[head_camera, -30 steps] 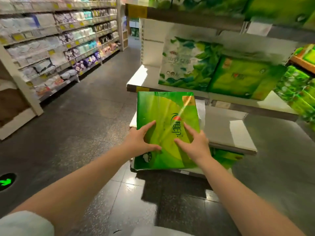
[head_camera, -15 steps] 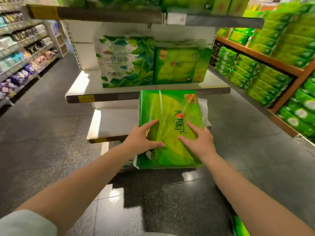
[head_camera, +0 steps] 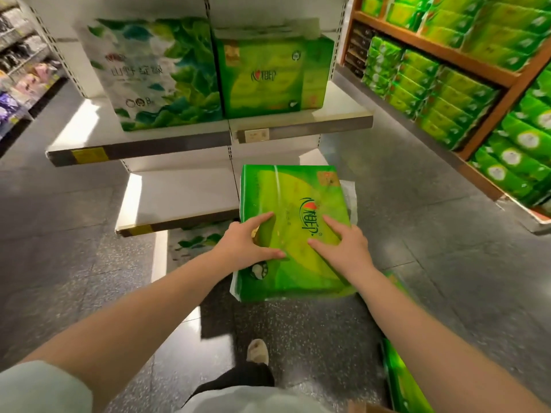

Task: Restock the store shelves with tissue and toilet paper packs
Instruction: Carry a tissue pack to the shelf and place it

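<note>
The fingers of both hands vanish beneath the glossy green plastic tissue pack (head_camera: 293, 222). Another green pack (head_camera: 401, 380) is cut off at the bottom edge. The yellow shelf price labels (head_camera: 89, 155) are too blurred to read.

view swung right | green pack (head_camera: 293, 231) nearer lower shelf (head_camera: 179, 198)

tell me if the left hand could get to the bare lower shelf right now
Probably not as things stand: the left hand is holding the green tissue pack together with the right hand. The way itself looks free, as the lower shelf is bare just beyond and to the left.
</note>
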